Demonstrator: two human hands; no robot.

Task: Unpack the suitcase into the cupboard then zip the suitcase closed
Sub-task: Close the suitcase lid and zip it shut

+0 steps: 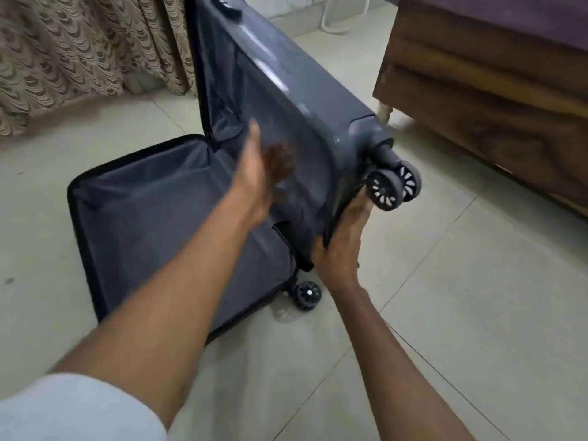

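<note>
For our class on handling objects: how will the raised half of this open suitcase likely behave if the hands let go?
The raised half stands tilted on its hinge, so it would probably swing down. Its glossy hard shell looks stiff and possibly slippery. The lined half shows nothing inside, so it is likely light.

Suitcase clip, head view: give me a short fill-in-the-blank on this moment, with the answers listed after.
1. The suitcase's lower half lies flat on the ____.
2. The right hand holds the raised half by its rim, just below a ____.
3. The lining of the lower half is coloured ____.
4. The left hand, blurred, has its fingers ____ rather than curled.

Missing words: floor; wheel; grey; straight
</note>
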